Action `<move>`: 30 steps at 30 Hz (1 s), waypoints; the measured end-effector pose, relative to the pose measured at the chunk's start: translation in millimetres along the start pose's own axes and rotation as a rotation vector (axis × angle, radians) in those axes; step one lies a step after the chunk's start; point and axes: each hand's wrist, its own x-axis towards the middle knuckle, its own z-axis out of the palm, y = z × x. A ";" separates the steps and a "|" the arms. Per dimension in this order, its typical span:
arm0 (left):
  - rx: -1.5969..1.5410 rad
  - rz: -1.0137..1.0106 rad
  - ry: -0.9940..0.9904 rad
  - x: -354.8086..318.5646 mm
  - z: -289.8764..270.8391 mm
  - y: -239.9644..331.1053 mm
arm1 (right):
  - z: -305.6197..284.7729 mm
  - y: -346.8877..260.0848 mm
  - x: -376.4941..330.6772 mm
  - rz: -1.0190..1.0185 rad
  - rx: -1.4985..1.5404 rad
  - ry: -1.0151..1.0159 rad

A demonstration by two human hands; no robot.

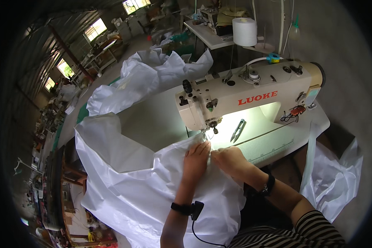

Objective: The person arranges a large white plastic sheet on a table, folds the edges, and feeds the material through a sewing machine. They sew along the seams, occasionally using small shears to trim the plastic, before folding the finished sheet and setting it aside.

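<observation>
A large white plastic-like sheet [153, 186] drapes over my lap and the front of the sewing machine [244, 97], its edge running under the needle area. My left hand [196, 161] lies on the sheet just before the presser foot [204, 133], fingers stretched forward and pressing it down. Beside it, my right hand [231, 160] is closed, its fingers curled at the sheet's edge; the pinched part is mostly hidden. Thread snips [238, 130] rest on the lit machine bed, beyond my right hand.
Behind the machine lies more bunched white sheeting [144, 78]. Another white piece [332, 177] hangs at the table's right end. A white thread cone [244, 32] stands above the machine. A second worktable [211, 39] is farther back. A cable [198, 233] trails from my left wrist.
</observation>
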 end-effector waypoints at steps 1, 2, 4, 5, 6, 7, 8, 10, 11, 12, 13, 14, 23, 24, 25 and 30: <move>0.010 -0.009 0.017 -1.9 0.3 0.5 | -7.7 7.7 6.4 0.003 0.049 0.039; 0.021 -0.021 0.029 -4.7 -2.7 2.3 | -15.9 10.7 11.2 0.006 0.102 0.075; 0.015 -0.016 0.028 -1.1 -7.5 8.1 | -6.7 21.3 23.7 0.014 0.134 0.104; 0.017 -0.013 0.026 -0.5 -8.8 6.3 | -3.9 21.6 31.6 0.016 0.172 0.135; 0.017 -0.013 0.024 -1.4 -8.2 5.2 | -1.9 22.4 34.8 0.010 0.164 0.087; 0.039 -0.011 0.015 -2.3 -7.3 4.8 | 0.5 21.9 36.7 0.010 0.165 0.087; 0.058 -0.012 0.008 -2.5 -6.4 6.7 | 1.4 22.5 37.2 0.007 0.181 0.084; 0.069 -0.002 0.008 1.3 -8.2 7.4 | 1.8 25.7 41.0 0.006 0.195 0.080; 0.080 0.011 0.006 1.7 -10.0 8.0 | 1.3 27.2 43.6 -0.018 0.225 0.108; 0.077 0.011 0.004 2.6 -11.9 6.9 | 0.7 28.0 43.3 -0.041 0.254 0.138; 0.063 0.042 -0.007 3.8 -13.8 4.4 | -0.1 27.7 39.5 -0.036 0.252 0.137; 0.054 0.067 -0.018 1.8 -14.0 -0.1 | 0.8 24.9 37.2 -0.013 0.217 0.059; 0.022 0.158 -0.025 7.1 -14.9 -21.7 | 12.9 -27.6 -26.6 0.060 -0.064 -0.057; 0.023 0.161 -0.027 7.2 -14.1 -25.6 | 19.7 -28.1 -22.9 0.046 -0.098 0.002; 0.041 0.163 -0.026 7.2 -12.9 -30.2 | 25.3 -29.1 -19.3 0.031 -0.132 0.061; -0.021 0.135 -0.039 16.2 -9.7 -44.5 | 34.9 -36.2 -9.5 0.080 -0.225 0.030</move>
